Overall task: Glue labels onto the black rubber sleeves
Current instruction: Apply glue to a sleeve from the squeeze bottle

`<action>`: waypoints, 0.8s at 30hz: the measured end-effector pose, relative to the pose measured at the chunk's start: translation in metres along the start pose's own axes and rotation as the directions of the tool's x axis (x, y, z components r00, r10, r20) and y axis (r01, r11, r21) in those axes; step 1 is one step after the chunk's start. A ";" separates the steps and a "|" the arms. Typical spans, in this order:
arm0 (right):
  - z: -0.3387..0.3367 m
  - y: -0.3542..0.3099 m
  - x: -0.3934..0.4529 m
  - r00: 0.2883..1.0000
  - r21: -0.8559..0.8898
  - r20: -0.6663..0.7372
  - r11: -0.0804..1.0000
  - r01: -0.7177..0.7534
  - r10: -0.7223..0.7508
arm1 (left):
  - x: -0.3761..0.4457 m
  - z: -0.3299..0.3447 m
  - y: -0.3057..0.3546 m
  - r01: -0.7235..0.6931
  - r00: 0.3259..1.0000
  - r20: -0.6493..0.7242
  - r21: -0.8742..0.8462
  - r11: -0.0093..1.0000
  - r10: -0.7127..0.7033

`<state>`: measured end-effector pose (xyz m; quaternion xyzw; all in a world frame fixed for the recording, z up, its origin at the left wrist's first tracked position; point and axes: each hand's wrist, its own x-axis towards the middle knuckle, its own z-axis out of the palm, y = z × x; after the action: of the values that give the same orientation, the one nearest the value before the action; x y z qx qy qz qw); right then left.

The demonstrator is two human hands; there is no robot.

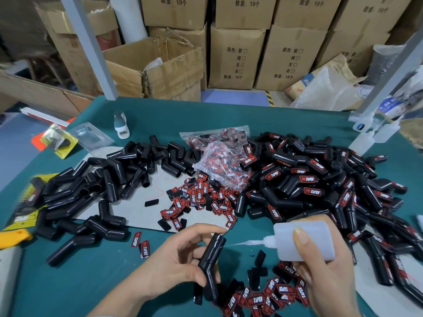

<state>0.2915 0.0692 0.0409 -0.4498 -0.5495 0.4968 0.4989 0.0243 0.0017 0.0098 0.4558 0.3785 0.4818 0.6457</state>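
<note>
My left hand (176, 259) grips a bent black rubber sleeve (211, 259), held upright near the front of the green table. My right hand (320, 268) holds a translucent glue bottle (304, 239) on its side, its thin nozzle pointing left and almost touching the sleeve's upper part. Red-and-black labels (263, 296) lie loose just below the two hands, and more labels (206, 200) are heaped mid-table. A pile of unlabelled sleeves (109, 179) lies at the left. A larger pile of labelled sleeves (320, 186) fills the right.
Clear bags of labels (219, 156) sit between the piles. A small white bottle (121, 125) and blister packs (90, 136) stand at the back left, squeeze bottles (375, 133) at the back right. A grey cardboard sheet (135, 209) lies under the left pile. Cardboard boxes (235, 58) stand behind.
</note>
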 end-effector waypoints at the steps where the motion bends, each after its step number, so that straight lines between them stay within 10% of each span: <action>1: 0.000 0.000 0.000 1.000 0.002 -0.003 1.000 -0.001 0.001 | 0.000 0.000 0.000 0.000 1.000 0.000 0.003 1.000 0.000; 24: -0.001 -0.001 -0.001 0.999 -0.019 -0.026 1.000 -0.023 0.023 | 0.000 0.002 0.005 -0.015 1.000 0.004 -0.012 1.000 0.015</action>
<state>0.2925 0.0686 0.0423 -0.4671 -0.5425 0.4915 0.4959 0.0253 0.0017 0.0150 0.4556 0.3711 0.4878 0.6455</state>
